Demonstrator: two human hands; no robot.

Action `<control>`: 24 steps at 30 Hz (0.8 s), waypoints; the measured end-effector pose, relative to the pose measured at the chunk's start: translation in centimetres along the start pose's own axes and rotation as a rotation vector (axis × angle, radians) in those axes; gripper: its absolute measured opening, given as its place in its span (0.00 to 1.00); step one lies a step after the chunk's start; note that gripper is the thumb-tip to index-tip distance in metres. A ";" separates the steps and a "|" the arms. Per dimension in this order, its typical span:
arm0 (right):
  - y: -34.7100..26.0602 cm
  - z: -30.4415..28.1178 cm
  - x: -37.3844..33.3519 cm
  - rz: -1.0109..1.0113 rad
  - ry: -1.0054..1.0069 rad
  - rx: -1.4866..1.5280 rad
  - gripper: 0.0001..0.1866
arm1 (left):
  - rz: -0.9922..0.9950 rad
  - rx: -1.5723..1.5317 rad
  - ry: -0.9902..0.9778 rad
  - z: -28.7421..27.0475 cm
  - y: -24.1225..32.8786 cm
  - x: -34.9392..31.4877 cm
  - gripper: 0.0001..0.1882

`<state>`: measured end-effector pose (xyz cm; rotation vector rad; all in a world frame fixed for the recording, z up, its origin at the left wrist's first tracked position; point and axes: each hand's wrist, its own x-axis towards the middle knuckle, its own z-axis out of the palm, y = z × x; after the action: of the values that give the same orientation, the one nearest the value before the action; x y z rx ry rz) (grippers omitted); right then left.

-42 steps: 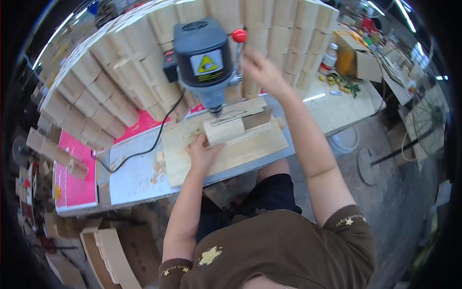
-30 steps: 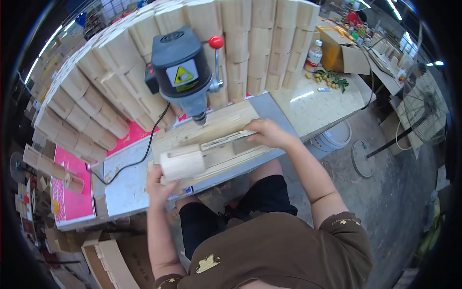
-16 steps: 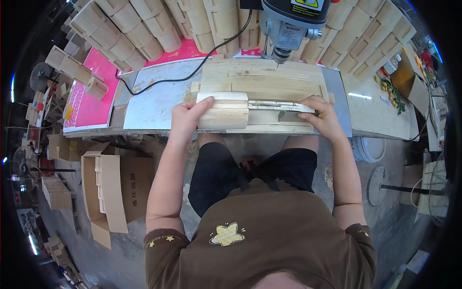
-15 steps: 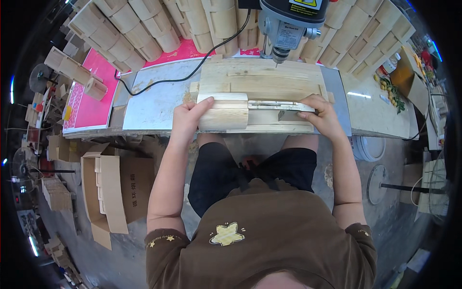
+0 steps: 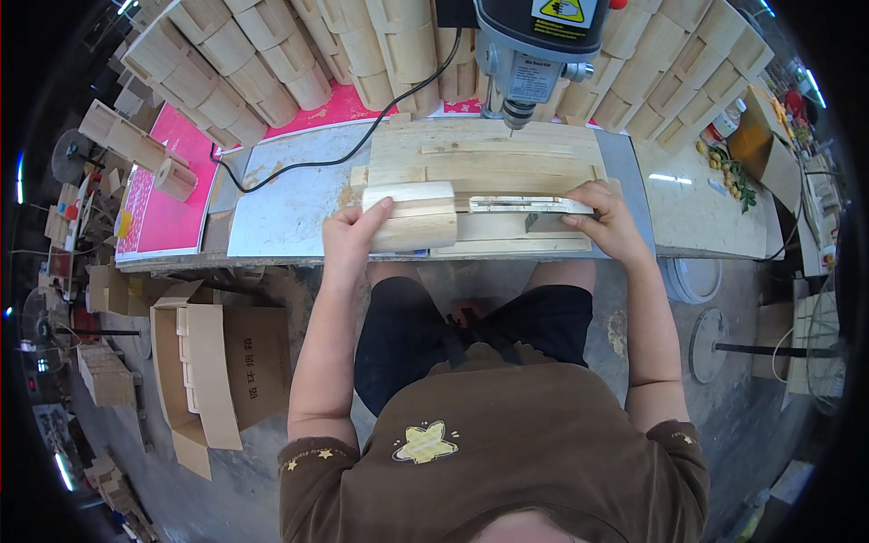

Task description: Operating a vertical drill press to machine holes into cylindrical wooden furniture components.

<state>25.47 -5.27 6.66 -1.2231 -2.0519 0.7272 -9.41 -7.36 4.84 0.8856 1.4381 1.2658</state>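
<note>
My left hand (image 5: 351, 228) is closed on the left end of a rounded pale wooden block (image 5: 412, 217), its thumb on top; a groove runs along the block's upper face. My right hand (image 5: 608, 217) pinches the right end of a long narrow light-coloured bar (image 5: 516, 205) with a shiny edge. A small gap separates the bar's left end from the block. Both are over a wooden board (image 5: 507, 145) on the bench, near its front edge. A small dark upright piece (image 5: 543, 222) shows below the bar beside my right fingers; what it belongs to is unclear.
A bench drill (image 5: 534, 72) stands just behind the board. Stacked wooden pieces (image 5: 398, 54) line the back. A black cable (image 5: 362, 140) crosses the bench's left side. An open cardboard box (image 5: 222, 362) stands on the floor at left, a fan stand (image 5: 711, 344) at right.
My left hand has drawn the wooden block leftward and slightly nearer, opening a gap between it and the bar. My right hand still grips the bar in about the same place.
</note>
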 end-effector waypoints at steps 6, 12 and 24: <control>-2.3 1.0 1.2 -0.119 0.209 -0.517 0.17 | 0.231 0.151 0.193 -2.3 2.9 -1.7 0.16; -9.0 5.1 2.3 -0.469 0.129 -0.378 0.23 | 0.252 0.153 0.206 -1.4 4.5 -4.2 0.17; -8.8 6.3 -0.2 -0.421 0.287 -0.102 0.09 | 0.305 0.136 0.106 -1.9 4.5 -6.4 0.17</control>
<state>15.94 -10.01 8.91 -0.8452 -2.0246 0.2371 -10.03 -13.08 10.48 1.1797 1.5273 1.4701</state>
